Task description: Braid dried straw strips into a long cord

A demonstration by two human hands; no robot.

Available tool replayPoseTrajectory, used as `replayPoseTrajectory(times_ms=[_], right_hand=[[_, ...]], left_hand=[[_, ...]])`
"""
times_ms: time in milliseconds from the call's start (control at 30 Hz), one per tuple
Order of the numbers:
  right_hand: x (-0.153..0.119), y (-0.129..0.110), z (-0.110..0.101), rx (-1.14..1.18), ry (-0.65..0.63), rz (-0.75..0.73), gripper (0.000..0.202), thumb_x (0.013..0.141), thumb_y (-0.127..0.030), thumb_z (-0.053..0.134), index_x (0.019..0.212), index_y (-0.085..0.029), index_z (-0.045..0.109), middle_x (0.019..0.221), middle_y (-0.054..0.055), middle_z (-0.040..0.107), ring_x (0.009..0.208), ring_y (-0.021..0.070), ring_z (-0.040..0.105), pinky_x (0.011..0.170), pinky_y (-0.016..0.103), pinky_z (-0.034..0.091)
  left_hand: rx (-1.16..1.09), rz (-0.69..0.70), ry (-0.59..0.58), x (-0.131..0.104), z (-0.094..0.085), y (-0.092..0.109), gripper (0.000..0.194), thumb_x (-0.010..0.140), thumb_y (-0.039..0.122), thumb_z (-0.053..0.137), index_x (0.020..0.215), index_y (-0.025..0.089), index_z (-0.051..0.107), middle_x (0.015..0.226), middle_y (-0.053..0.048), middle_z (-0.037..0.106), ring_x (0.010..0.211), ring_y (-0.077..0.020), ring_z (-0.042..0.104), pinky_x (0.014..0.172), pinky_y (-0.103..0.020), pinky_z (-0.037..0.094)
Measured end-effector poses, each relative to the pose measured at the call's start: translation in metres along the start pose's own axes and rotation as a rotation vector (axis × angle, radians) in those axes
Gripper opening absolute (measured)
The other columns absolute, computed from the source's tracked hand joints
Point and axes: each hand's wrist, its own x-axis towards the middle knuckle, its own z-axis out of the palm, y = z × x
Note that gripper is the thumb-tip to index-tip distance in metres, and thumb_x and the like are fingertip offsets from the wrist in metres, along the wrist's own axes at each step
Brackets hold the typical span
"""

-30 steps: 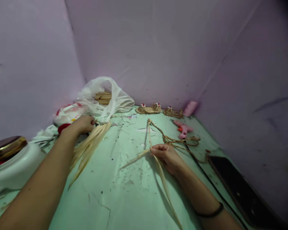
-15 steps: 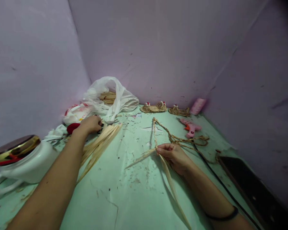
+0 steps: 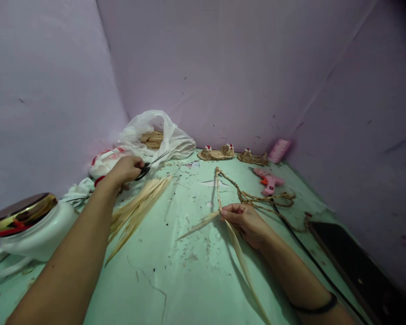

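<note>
My left hand (image 3: 126,170) grips a pair of scissors (image 3: 145,170) by its black handles, with the blades pointing right and away, above the table. Below it lies a bundle of pale dry fibre strips (image 3: 140,205). My right hand (image 3: 245,221) pinches the working end of a thin braided cord (image 3: 218,189) made of straw-like strips. Loose strips (image 3: 238,248) spread from the pinch, one short to the left and one long toward me. The rest of the braid (image 3: 257,197) lies looped to the right.
A plastic bag (image 3: 176,140) with more strips stands at the back left. Small woven slippers (image 3: 218,153) sit by the wall, near a pink thread spool (image 3: 279,150). A pink glue gun (image 3: 269,180), a dark phone-like slab (image 3: 345,257) and a white pot (image 3: 43,230) flank the hands.
My left hand has lifted the scissors off the table, up and slightly left, bringing the blades into plain view. My right hand keeps its pinch on the braid.
</note>
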Motion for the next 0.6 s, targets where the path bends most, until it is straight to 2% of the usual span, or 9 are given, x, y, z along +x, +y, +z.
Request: replayPoseTrajectory(times_ms=[100,167,200,233,367,433,500,600], right_hand=[[0.001,0.001,-0.001,0.019,-0.007,-0.002,0.025,0.045,-0.026,0.076,0.056,-0.012,0.059,0.046,-0.002,0.056,0.038,0.0053,0.043,0.04,0.019,0.028],[0.002,0.002,-0.002,0.021,0.0,-0.009,0.026,0.045,-0.026,0.076,0.057,-0.012,0.059,0.048,-0.001,0.057,0.039,0.0051,0.043,0.04,0.019,0.028],[0.003,0.003,-0.003,0.019,0.001,-0.014,0.026,0.045,-0.026,0.076,0.058,-0.012,0.059,0.048,-0.001,0.057,0.038,0.0048,0.042,0.04,0.019,0.028],[0.003,0.003,-0.003,0.018,-0.003,-0.018,0.026,0.045,-0.027,0.076,0.058,-0.012,0.059,0.049,-0.001,0.058,0.038,0.0045,0.041,0.04,0.019,0.027],[0.004,0.002,-0.005,0.033,-0.015,-0.016,0.024,0.046,-0.025,0.075,0.058,-0.012,0.059,0.049,-0.001,0.058,0.039,0.0047,0.043,0.041,0.019,0.028],[0.004,0.001,-0.005,0.05,-0.015,-0.007,0.022,0.046,-0.023,0.074,0.058,-0.012,0.059,0.049,-0.001,0.059,0.039,0.0052,0.045,0.041,0.019,0.029],[0.004,0.0,-0.006,0.068,-0.014,-0.006,0.021,0.045,-0.019,0.073,0.06,-0.012,0.06,0.048,-0.001,0.059,0.039,0.005,0.046,0.04,0.018,0.028],[0.004,-0.001,-0.006,0.085,-0.006,-0.017,0.021,0.043,-0.014,0.071,0.061,-0.011,0.06,0.045,-0.002,0.058,0.035,0.0034,0.042,0.037,0.017,0.024]], left_hand=[[-0.287,0.004,0.161,-0.006,-0.008,0.023,0.025,0.051,0.011,0.048,0.075,0.012,0.054,0.059,0.004,0.053,0.057,-0.0079,0.046,0.051,-0.015,0.033],[-0.481,-0.021,0.203,-0.011,-0.011,0.039,0.026,0.05,0.01,0.048,0.076,0.012,0.052,0.058,0.004,0.052,0.05,-0.0061,0.044,0.048,-0.015,0.032],[-0.58,-0.005,0.162,-0.013,-0.011,0.047,0.026,0.051,0.011,0.048,0.076,0.012,0.051,0.058,0.003,0.052,0.047,-0.0057,0.043,0.045,-0.016,0.031],[-0.678,0.029,0.07,-0.015,-0.01,0.053,0.026,0.051,0.012,0.047,0.077,0.012,0.05,0.059,0.002,0.052,0.045,-0.0056,0.042,0.042,-0.016,0.029],[-1.067,0.191,-0.448,-0.024,0.007,0.073,0.032,0.055,0.018,0.048,0.086,0.012,0.049,0.07,-0.004,0.056,0.051,-0.0091,0.049,0.043,-0.019,0.032],[-1.175,0.236,-0.61,-0.03,0.02,0.081,0.041,0.059,0.022,0.052,0.099,0.014,0.048,0.077,-0.005,0.056,0.056,-0.01,0.051,0.045,-0.02,0.033],[-1.179,0.261,-0.702,-0.035,0.034,0.09,0.048,0.063,0.025,0.056,0.109,0.018,0.044,0.078,-0.003,0.054,0.053,-0.0075,0.047,0.043,-0.019,0.031],[-1.018,0.231,-0.686,-0.039,0.052,0.1,0.043,0.065,0.029,0.06,0.105,0.017,0.049,0.068,0.0,0.05,0.046,-0.0035,0.038,0.041,-0.017,0.028]])
